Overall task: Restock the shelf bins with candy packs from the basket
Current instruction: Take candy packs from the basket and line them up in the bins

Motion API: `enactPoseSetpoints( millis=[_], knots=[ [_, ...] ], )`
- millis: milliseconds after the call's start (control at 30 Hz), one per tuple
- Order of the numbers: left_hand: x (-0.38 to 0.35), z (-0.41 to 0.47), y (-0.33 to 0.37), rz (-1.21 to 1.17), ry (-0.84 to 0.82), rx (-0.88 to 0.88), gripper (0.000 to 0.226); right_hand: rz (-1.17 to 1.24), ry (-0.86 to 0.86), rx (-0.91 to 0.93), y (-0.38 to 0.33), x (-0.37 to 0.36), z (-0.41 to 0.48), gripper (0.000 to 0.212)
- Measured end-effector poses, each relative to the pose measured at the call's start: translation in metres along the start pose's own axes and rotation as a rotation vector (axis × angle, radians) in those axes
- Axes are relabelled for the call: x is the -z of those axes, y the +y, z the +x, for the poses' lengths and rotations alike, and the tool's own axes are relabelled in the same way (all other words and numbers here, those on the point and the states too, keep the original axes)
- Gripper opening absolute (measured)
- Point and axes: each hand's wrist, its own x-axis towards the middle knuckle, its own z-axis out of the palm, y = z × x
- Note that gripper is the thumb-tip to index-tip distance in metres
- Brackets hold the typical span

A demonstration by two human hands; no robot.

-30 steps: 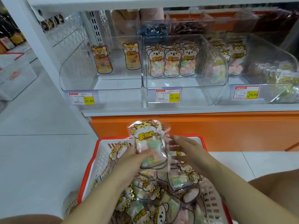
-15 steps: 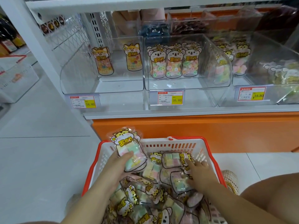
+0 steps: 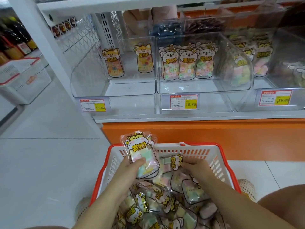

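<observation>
A white basket with a red rim (image 3: pixel 105 160) sits low in front of me, full of several clear candy packs with cartoon animals. My left hand (image 3: pixel 130 169) grips one candy pack (image 3: pixel 140 151) of pastel marshmallows, held upright over the basket's far left corner. My right hand (image 3: pixel 197 167) reaches into the basket and pinches the top of another pack (image 3: pixel 176 161) lying among the pile. Above stand clear shelf bins: the left bin (image 3: pixel 92 75) holds two packs, the middle bin (image 3: pixel 234 63) three koala packs, the right bin (image 3: pixel 280 76) several.
Yellow price tags (image 3: pixel 184 101) hang on the bin fronts. An orange base panel (image 3: pixel 214 134) runs under the shelf. A second white basket (image 3: pixel 24 80) stands on the floor at far left, near bottles (image 3: pixel 14 45). My knee (image 3: pixel 283 199) shows at lower right.
My left hand has lifted its pack slightly higher and rightward over the basket's far edge. My right hand moved from lying on the pile to pinching a pack near the far wall.
</observation>
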Motion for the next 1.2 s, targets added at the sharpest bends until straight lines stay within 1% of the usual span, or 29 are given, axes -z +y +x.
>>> enactPoseSetpoints(
  millis=[67,100,200,267,300,367,400,500,533,600,633,700,800,833,933,967,1000,1033,1067,1133,1167,1200],
  knots=[
    [0.002,0.001,0.000,-0.049,-0.022,0.031,0.098,0.004,0.079,-0.004,-0.002,-0.006,-0.002,0.007],
    [0.002,0.002,0.000,-0.062,-0.026,0.039,0.097,-0.021,0.115,0.000,-0.003,-0.009,-0.004,0.009],
    [0.006,0.000,0.001,-0.034,-0.037,0.015,0.079,-0.093,0.176,0.078,-0.018,-0.012,-0.018,0.011],
    [0.004,-0.007,0.010,0.066,-0.044,-0.044,0.074,-0.112,0.214,0.198,-0.042,-0.008,-0.030,0.010],
    [0.003,-0.011,0.015,0.130,-0.041,-0.075,0.067,-0.119,0.215,0.268,-0.056,-0.002,-0.037,0.011],
    [0.000,-0.020,0.024,0.240,-0.033,-0.137,0.042,-0.125,0.219,0.423,-0.081,0.015,-0.052,0.018],
    [0.000,-0.020,0.025,0.306,-0.032,-0.155,0.040,-0.109,0.232,0.485,-0.093,0.026,-0.061,0.020],
    [-0.005,-0.024,0.027,0.486,-0.024,-0.183,0.065,0.073,0.272,0.567,-0.120,0.056,-0.091,0.019],
    [-0.008,-0.026,0.029,0.512,-0.064,-0.194,0.073,0.138,0.259,0.591,-0.127,0.063,-0.102,0.019],
    [-0.021,-0.033,0.031,0.527,-0.138,-0.219,0.088,0.182,0.213,0.645,-0.136,0.070,-0.119,0.021],
    [-0.029,-0.035,0.028,0.514,-0.182,-0.234,0.091,0.184,0.193,0.658,-0.138,0.071,-0.126,0.023],
    [-0.047,-0.043,0.026,0.458,-0.296,-0.212,0.085,0.204,0.189,0.657,-0.137,0.072,-0.137,0.022],
    [-0.065,-0.057,0.030,0.301,-0.438,-0.106,0.082,0.251,0.264,0.654,-0.136,0.078,-0.146,0.018],
    [-0.069,-0.062,0.032,0.286,-0.453,-0.107,0.082,0.273,0.293,0.645,-0.136,0.082,-0.147,0.016],
    [-0.081,-0.077,0.039,0.361,-0.454,-0.147,0.098,0.315,0.337,0.628,-0.139,0.090,-0.152,0.009],
    [-0.085,-0.081,0.041,0.403,-0.454,-0.177,0.096,0.311,0.342,0.630,-0.139,0.090,-0.153,0.009],
    [-0.089,-0.089,0.047,0.435,-0.458,-0.226,0.085,0.302,0.346,0.630,-0.140,0.090,-0.154,0.010],
    [-0.094,-0.099,0.052,0.440,-0.471,-0.279,0.066,0.297,0.351,0.629,-0.140,0.089,-0.156,0.010],
    [-0.099,-0.104,0.055,0.436,-0.486,-0.320,0.052,0.302,0.355,0.626,-0.140,0.090,-0.157,0.011],
    [-0.107,-0.111,0.056,0.428,-0.482,-0.404,0.042,0.340,0.350,0.621,-0.142,0.094,-0.161,0.011],
    [-0.109,-0.114,0.059,0.426,-0.474,-0.438,0.035,0.356,0.338,0.623,-0.143,0.098,-0.164,0.013],
    [-0.110,-0.117,0.062,0.417,-0.461,-0.454,0.030,0.357,0.320,0.620,-0.142,0.103,-0.167,0.022]
  ],
)
